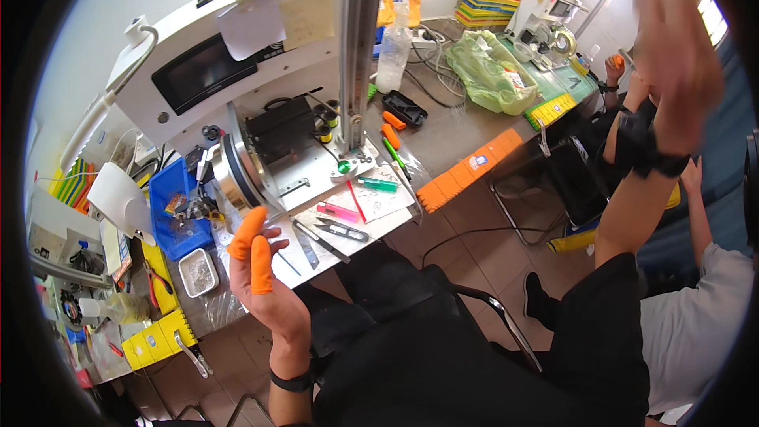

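My left hand (273, 296) is raised in front of the bench edge, with orange finger cots on two upright fingers. Nothing shows between its fingers, which stand apart. Beyond it on the white machine base lie tweezers (342, 229), a slim dark tool (320, 240), a craft-knife blade (304, 247), a pink-handled tool (338, 212) and a green piece (377, 184). High at the right, my right hand (678, 71) is lifted well away from the bench. It is blurred, but its fingers look stretched out and no held object shows.
A white machine (190, 55) with a dark screen and a metal post (360, 47) stands behind. Left are a blue bin (178, 225) and white tray (198, 273). Orange (470, 168) and yellow (158, 340) strips line the bench edge. Another person's grey sleeve (696, 324) is close at right.
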Action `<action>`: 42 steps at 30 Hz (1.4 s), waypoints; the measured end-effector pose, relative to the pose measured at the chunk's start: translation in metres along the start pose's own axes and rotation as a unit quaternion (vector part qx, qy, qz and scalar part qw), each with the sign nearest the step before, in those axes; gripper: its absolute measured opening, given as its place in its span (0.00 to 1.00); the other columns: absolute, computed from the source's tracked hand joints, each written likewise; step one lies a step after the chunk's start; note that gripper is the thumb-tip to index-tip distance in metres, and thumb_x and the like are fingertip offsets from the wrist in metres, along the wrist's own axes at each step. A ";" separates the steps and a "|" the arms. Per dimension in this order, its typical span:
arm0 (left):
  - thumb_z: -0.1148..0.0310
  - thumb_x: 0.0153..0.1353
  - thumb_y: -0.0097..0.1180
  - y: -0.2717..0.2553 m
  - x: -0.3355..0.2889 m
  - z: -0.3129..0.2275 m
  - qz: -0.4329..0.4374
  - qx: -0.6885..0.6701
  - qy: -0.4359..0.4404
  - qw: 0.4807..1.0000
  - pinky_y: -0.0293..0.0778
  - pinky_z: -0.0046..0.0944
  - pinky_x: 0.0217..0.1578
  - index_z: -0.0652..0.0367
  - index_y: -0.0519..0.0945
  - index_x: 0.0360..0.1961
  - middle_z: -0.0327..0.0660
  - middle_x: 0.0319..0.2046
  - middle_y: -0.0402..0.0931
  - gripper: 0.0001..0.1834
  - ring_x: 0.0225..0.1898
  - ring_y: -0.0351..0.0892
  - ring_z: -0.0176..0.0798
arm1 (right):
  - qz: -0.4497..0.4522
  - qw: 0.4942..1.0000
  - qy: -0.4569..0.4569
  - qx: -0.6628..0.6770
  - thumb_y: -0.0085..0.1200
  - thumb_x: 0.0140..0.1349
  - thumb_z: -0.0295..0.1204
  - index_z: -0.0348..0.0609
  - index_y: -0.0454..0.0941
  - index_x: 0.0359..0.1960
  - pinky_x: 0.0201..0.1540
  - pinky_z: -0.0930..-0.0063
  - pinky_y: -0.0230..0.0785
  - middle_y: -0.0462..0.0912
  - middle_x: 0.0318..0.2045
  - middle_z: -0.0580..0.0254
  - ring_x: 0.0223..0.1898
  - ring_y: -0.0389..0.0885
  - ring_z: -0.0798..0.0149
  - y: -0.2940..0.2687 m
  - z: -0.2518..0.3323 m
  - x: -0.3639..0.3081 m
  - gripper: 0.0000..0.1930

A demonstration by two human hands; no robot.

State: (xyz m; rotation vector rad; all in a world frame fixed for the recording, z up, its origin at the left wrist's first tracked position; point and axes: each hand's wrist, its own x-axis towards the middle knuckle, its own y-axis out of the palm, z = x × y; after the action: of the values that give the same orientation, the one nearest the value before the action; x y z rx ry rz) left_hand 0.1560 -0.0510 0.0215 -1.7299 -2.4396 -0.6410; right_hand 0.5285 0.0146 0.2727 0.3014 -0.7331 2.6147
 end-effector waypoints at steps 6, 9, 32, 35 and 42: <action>0.68 0.69 0.48 0.002 -0.035 0.037 0.138 0.022 -0.101 0.985 0.74 0.34 0.45 0.67 0.78 0.51 0.43 0.40 0.81 0.16 0.40 0.80 0.34 | 0.125 0.957 0.263 0.000 0.56 0.63 0.20 0.33 0.81 0.40 0.28 0.83 0.77 0.83 0.41 0.54 0.27 0.84 0.71 0.088 0.035 -0.053 0.06; 0.66 0.69 0.50 0.020 -0.056 0.050 0.165 0.010 -0.138 0.976 0.71 0.34 0.51 0.67 0.78 0.53 0.42 0.41 0.82 0.17 0.44 0.81 0.35 | 0.092 0.948 0.292 0.091 0.51 0.67 0.20 0.32 0.78 0.41 0.27 0.82 0.77 0.81 0.39 0.59 0.26 0.83 0.74 0.125 0.015 -0.085 0.05; 0.62 0.70 0.51 0.085 -0.147 0.146 0.195 -0.238 -0.447 0.840 0.63 0.27 0.34 0.65 0.77 0.50 0.29 0.26 0.68 0.17 0.28 0.64 0.25 | -0.475 0.730 0.293 0.395 0.55 0.65 0.24 0.32 0.80 0.41 0.33 0.78 0.78 0.81 0.34 0.60 0.32 0.80 0.72 0.292 -0.224 -0.096 0.07; 0.63 0.70 0.52 0.081 -0.149 0.144 0.173 -0.244 -0.470 0.830 0.64 0.27 0.33 0.64 0.78 0.48 0.30 0.27 0.71 0.15 0.28 0.65 0.24 | -0.476 0.728 0.283 0.405 0.55 0.65 0.23 0.33 0.80 0.41 0.35 0.78 0.78 0.80 0.36 0.60 0.34 0.80 0.72 0.295 -0.225 -0.093 0.07; 0.66 0.69 0.53 0.080 -0.147 0.142 0.172 -0.268 -0.464 0.826 0.64 0.24 0.31 0.60 0.79 0.41 0.31 0.30 0.75 0.09 0.28 0.67 0.22 | -0.473 0.731 0.293 0.396 0.56 0.65 0.23 0.32 0.80 0.42 0.36 0.79 0.76 0.81 0.38 0.61 0.35 0.80 0.72 0.296 -0.224 -0.090 0.07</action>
State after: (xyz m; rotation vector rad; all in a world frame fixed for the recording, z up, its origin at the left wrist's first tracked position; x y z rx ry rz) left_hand 0.3060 -0.1051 -0.1292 -3.2552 -2.3971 -0.5341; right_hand 0.4576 -0.1251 -0.0757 0.0220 0.6652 1.6621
